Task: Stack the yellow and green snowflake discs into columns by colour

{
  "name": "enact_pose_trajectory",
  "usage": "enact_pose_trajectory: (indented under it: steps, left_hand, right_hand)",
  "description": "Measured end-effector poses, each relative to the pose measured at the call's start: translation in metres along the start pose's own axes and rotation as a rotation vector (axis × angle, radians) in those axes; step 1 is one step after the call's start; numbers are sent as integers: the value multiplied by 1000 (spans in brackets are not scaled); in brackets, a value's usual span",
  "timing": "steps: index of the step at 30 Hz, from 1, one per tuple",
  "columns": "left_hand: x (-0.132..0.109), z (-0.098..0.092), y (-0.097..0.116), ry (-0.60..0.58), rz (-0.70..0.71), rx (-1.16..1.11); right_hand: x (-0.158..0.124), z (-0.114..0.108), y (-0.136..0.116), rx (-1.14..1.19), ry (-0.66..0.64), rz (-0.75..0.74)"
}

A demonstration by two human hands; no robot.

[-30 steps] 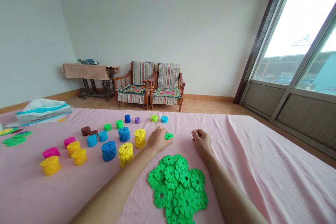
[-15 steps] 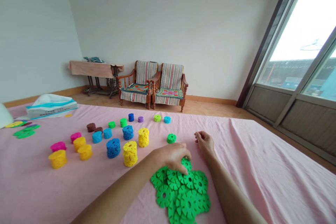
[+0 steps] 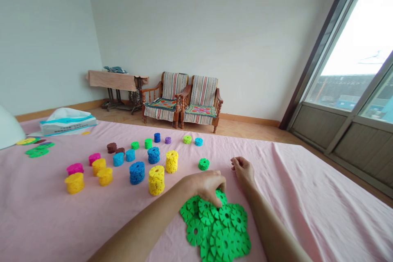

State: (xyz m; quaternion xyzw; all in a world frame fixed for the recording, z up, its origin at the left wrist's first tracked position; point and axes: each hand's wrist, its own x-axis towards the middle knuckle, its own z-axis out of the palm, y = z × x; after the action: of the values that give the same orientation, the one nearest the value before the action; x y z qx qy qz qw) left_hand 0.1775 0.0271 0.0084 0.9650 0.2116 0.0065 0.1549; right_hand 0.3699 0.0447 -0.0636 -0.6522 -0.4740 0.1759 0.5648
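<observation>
My left hand [image 3: 208, 186] rests on the top edge of a loose pile of flat green plastic gear-shaped discs [image 3: 217, 229], its fingers curled over the uppermost disc. Whether it grips that disc is hidden. My right hand [image 3: 242, 170] lies on the pink sheet [image 3: 307, 196] just beyond the pile, fingers lightly curled and holding nothing. A short green disc stack [image 3: 203, 164] stands alone between my hands and the farther rows. Nearby are a yellow disc stack [image 3: 156, 180] and a blue disc stack [image 3: 136, 172].
Several more coloured stacks stand in rows on the sheet. Loose green discs [image 3: 37, 152] and a white bag [image 3: 68, 122] lie at its far left. A glazed door [image 3: 344, 77] is on the right; two wooden armchairs [image 3: 181, 100] stand beyond the bed.
My left hand has moved back from the short green stack to the top of the green pile. My right hand has barely moved, and the view has turned slightly left.
</observation>
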Motion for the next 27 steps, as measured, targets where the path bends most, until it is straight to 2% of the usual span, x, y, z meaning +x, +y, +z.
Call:
enact_pose_trajectory:
  steps: [9, 15, 18, 23, 27]
  left_hand:
    - [2, 4, -1, 29, 9, -17]
    - [1, 4, 4, 135, -14, -37]
    - [0, -3, -5, 277, -116, -55]
    - [-1, -10, -36, 589, -446, -60]
    - [1, -1, -49, 674, -596, -49]
  right_hand:
    - [1, 1, 3, -7, -1, -5]
    - [0, 1, 1, -15, 8, -11]
    - [0, 0, 0, -13, 9, -12]
    - [1, 1, 2, -2, -3, -14]
    - [2, 1, 3, -2, -9, -16]
